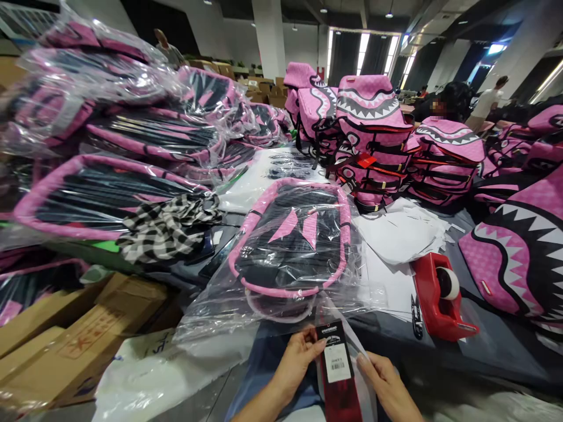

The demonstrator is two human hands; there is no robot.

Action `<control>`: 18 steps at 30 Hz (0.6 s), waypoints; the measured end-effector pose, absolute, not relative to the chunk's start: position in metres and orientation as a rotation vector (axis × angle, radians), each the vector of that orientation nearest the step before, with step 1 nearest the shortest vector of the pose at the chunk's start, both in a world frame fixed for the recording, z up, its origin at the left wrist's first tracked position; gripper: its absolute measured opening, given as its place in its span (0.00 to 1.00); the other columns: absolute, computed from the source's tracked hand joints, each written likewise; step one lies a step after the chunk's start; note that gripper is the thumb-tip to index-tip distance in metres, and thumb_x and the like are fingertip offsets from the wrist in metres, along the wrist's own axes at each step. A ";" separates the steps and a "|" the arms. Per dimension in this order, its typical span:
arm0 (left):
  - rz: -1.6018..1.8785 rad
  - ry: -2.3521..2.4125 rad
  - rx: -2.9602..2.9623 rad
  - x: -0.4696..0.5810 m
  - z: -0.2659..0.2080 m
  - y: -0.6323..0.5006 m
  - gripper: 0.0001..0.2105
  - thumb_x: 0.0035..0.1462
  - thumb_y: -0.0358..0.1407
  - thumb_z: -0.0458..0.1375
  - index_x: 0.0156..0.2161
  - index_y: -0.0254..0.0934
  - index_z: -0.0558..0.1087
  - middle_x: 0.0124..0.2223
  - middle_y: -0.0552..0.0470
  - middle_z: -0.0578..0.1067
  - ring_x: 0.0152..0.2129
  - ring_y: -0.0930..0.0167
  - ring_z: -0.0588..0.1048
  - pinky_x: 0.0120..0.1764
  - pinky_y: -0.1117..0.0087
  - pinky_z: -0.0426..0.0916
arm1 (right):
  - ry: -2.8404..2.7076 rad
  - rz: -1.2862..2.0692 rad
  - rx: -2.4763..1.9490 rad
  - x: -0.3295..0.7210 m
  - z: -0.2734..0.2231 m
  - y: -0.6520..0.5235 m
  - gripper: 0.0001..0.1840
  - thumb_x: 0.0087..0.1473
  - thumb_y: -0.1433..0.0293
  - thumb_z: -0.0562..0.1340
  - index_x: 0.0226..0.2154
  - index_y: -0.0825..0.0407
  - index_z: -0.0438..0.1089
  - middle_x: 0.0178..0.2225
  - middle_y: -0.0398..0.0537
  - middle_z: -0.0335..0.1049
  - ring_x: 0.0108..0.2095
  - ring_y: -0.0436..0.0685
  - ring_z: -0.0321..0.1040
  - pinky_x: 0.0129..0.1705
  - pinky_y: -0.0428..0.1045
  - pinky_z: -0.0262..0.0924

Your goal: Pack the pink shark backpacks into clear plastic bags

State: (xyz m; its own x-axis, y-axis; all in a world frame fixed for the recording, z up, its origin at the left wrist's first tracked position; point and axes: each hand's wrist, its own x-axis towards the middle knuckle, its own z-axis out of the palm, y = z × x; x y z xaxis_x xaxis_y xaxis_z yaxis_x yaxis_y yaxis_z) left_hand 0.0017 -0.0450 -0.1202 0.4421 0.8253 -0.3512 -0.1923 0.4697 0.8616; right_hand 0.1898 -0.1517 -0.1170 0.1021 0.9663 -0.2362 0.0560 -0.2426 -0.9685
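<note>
Near the bottom middle, my left hand [299,357] pinches the upper left edge of a black and red hang tag [336,356] with a white barcode label. My right hand [382,375] is closed on the edge of a clear plastic sleeve [366,384] beside the tag's right side. Just beyond both hands a pink and black backpack [290,234] lies back side up inside a clear plastic bag [211,319]. The bag's loose end spreads toward me, over the table's near edge.
A red tape dispenser [440,299], small dark snips [416,316] and white paper sheets [400,231] lie to the right. Bagged backpacks [153,135] pile up left, near a checkered cloth [171,228] and cardboard boxes [83,340]. Unbagged shark-mouth backpacks [372,105] stack behind. People stand far off.
</note>
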 end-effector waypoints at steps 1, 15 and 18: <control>0.749 0.910 0.866 0.004 -0.124 -0.046 0.26 0.35 0.51 0.76 0.31 0.36 0.71 0.31 0.54 0.77 0.28 0.71 0.77 0.37 0.71 0.71 | -1.033 1.192 -1.538 0.189 -0.122 -0.153 0.31 0.57 0.41 0.56 0.31 0.53 0.73 0.26 0.45 0.71 0.27 0.55 0.67 0.29 0.47 0.62; 0.720 0.390 2.870 0.015 -0.083 -0.031 0.10 0.69 0.33 0.51 0.46 0.38 0.75 0.45 0.43 0.79 0.47 0.62 0.76 0.51 0.61 0.67 | -1.383 0.343 -1.819 0.180 -0.161 -0.179 0.16 0.65 0.56 0.56 0.45 0.49 0.71 0.28 0.47 0.78 0.23 0.56 0.75 0.25 0.45 0.66; 0.513 -0.275 3.100 0.053 -0.053 -0.020 0.09 0.68 0.31 0.53 0.48 0.38 0.74 0.46 0.44 0.80 0.48 0.64 0.75 0.52 0.62 0.66 | -1.498 0.035 -1.742 0.178 -0.164 -0.192 0.16 0.66 0.64 0.55 0.50 0.50 0.73 0.35 0.53 0.80 0.27 0.58 0.78 0.28 0.47 0.70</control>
